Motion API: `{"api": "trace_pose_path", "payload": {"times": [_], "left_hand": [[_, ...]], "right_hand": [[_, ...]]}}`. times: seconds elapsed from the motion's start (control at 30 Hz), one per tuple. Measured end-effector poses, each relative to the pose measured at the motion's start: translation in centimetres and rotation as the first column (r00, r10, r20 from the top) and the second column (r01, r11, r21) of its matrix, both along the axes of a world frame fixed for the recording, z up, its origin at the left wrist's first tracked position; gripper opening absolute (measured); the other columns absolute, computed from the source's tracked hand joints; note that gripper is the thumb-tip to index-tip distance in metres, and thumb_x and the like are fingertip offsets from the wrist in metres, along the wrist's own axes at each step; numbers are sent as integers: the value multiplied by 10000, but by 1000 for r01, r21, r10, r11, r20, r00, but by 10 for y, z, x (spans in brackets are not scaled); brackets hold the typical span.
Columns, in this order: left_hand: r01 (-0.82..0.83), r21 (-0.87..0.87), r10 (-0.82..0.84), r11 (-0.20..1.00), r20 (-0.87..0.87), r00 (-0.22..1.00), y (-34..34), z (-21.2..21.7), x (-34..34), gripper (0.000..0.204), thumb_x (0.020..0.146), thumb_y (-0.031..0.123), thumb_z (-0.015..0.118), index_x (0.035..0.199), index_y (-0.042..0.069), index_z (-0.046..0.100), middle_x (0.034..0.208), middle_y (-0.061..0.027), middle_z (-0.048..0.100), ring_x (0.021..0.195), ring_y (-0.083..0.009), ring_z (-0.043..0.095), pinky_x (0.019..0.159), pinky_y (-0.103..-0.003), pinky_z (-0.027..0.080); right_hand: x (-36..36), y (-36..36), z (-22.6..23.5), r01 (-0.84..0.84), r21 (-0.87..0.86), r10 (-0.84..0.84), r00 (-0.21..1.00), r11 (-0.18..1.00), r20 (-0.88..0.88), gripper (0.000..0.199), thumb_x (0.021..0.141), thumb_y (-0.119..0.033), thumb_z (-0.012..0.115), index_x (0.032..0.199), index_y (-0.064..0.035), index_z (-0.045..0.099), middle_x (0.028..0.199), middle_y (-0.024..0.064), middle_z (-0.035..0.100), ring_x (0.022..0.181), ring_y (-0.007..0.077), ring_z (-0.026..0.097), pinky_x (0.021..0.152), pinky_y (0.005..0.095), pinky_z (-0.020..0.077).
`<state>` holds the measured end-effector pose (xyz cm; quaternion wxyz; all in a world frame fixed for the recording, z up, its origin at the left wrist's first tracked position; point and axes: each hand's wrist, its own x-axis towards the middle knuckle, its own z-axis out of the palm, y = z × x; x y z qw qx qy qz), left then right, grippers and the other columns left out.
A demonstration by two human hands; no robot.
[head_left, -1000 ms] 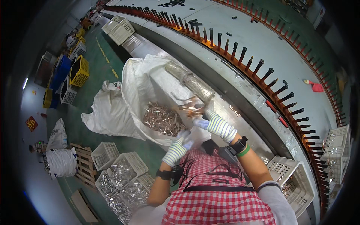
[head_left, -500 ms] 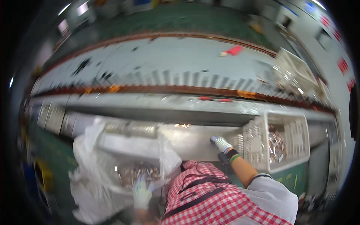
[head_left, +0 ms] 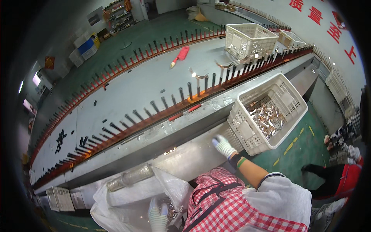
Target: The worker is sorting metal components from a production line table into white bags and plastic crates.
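Note:
My left hand (head_left: pixel 158 216), in a striped white glove, is over the opening of a white plastic bag (head_left: pixel 112 210). Its fingers look apart, beside small shiny metal pieces (head_left: pixel 176 208) in the bag. My right hand (head_left: pixel 224 146), gloved with bluish fingertips, is above the metal ledge (head_left: pixel 197 146) next to a white slatted crate (head_left: pixel 247 133). Blur hides whether its fingers are closed or hold anything. In that crate lies a heap of small silver and copper-coloured metal pieces (head_left: pixel 266 120). A clear plastic-wrapped roll (head_left: pixel 131 178) rests across the bag's far edge.
Upright black-tipped pegs (head_left: pixel 181 94) line both edges of the long grey table (head_left: pixel 127 98). On it are a red-handled brush (head_left: pixel 181 56), scattered black caps (head_left: pixel 60 140) and another white crate (head_left: pixel 251 36). A person in red (head_left: pixel 349 179) is at the right.
The view has swung to the right and tilted, bringing the full crate and the person at right into sight. My left hand stays at the bag, my right beside the crate.

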<state>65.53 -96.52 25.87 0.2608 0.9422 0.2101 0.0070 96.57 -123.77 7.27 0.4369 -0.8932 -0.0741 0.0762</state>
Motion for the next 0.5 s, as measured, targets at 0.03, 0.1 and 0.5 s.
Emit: {"api": "trace_pose_path", "payload": {"times": [0.03,0.1,0.5], "left_hand": [[-7,-86,4,996,-35,999,-5,13,3,487,796,153,514,1226,-5,347,1226,-205,402,1107,-303,424,913,-373,363],[-81,-375,71,924,-40,997,-12,25,17,559,851,199,496,1325,47,243,1343,-150,302,1196,-312,343,982,-369,296],[240,-795,70,557,333,940,-78,42,237,508,848,116,459,1283,-48,256,1242,-231,379,1102,-291,450,924,-354,379]], "right_hand": [[14,2,29,61,122,-76,989,991,126,323,806,-211,519,1050,0,519,1018,203,549,979,312,516,847,343,405],[59,-12,66,140,350,-247,927,926,281,304,800,-159,533,1067,-19,503,1027,178,535,979,292,507,845,336,401],[178,-114,75,349,-32,-310,869,937,386,564,678,-225,656,1146,-21,416,1250,201,333,1129,354,370,932,391,336]]}}
